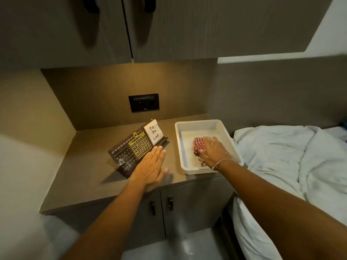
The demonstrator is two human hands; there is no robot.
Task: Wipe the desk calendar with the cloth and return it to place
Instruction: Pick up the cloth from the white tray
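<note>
Right hand (213, 152) flat on the cloth (198, 145) in the tray (180, 147), centre-right, not yet gripping. Left hand (150, 166) open beside the calendar (131, 147). Best bunch the cloth firmly, steady the calendar's base.

So the calendar (131, 149) stood on the desk (90, 166), left of the tray (180, 143). Cloth (198, 145) lay in the tray, socket (143, 102) on the wall behind, and the bed (281, 156) sat right of everything.
</note>
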